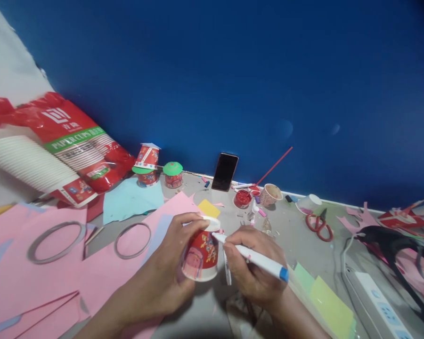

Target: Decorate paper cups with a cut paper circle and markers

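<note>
My left hand [167,263] is wrapped round a red paper cup [207,252] with a printed pattern and a pink shape on its side. The cup is tilted a little, its white rim turned down toward me. Between the fingers of my right hand [256,268] is a white marker [259,259] with a blue end. The marker's tip is at the cup's side, just under the white upper edge; whether it touches, I cannot tell. A thin white strip-like thing [227,269] shows between the cup and my right hand.
Pink paper sheets [109,278] and tape rings [132,241] lie at left, by a red paper-cup bag [74,136]. Decorated cups [173,175] and a phone [225,172] stand by the blue wall. Red scissors [319,228] and a power strip [381,306] lie at right.
</note>
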Action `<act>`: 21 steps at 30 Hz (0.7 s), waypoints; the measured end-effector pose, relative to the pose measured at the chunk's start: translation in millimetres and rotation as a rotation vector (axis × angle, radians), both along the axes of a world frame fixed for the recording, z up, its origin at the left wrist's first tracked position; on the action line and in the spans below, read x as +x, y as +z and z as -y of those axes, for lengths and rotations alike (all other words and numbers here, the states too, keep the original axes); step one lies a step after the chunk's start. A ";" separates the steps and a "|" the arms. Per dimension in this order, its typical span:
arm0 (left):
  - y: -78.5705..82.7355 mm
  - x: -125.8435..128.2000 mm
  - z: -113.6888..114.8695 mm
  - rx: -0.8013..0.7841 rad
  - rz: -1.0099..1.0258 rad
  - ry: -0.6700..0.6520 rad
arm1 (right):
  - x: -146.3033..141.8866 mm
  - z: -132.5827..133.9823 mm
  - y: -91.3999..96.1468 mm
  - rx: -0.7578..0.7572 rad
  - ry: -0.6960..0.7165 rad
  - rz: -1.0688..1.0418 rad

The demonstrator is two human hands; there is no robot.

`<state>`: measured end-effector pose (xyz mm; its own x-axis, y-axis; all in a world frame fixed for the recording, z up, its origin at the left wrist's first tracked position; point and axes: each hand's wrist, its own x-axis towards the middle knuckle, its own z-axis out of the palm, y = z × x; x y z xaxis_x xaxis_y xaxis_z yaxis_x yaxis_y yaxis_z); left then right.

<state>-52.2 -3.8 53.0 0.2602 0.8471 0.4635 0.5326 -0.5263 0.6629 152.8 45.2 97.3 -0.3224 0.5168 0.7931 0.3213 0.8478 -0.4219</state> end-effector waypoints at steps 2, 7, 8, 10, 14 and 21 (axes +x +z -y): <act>0.2 -0.2 -0.6 -0.002 -0.005 0.002 | 0.2 -0.3 0.1 -0.007 -0.005 0.006; -2.0 -1.5 -1.6 0.008 0.007 -0.004 | 1.7 0.2 2.1 -0.045 0.030 0.046; -2.5 -1.7 -1.6 0.014 0.011 -0.008 | 1.8 0.4 2.3 -0.047 0.031 0.048; -2.7 -1.9 -1.3 0.016 0.011 -0.016 | 1.4 0.6 2.3 -0.037 0.024 0.039; -1.0 -1.2 -1.0 0.011 0.002 -0.020 | 0.6 0.6 1.5 -0.023 0.013 0.026; 1.8 -0.6 -0.9 0.017 -0.006 -0.013 | 1.1 0.8 0.3 -0.068 0.048 0.043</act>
<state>-52.7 -2.9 54.8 0.2744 0.8353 0.4764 0.5294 -0.5448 0.6503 153.8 44.4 97.6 -0.3806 0.5521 0.7419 0.3003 0.8325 -0.4655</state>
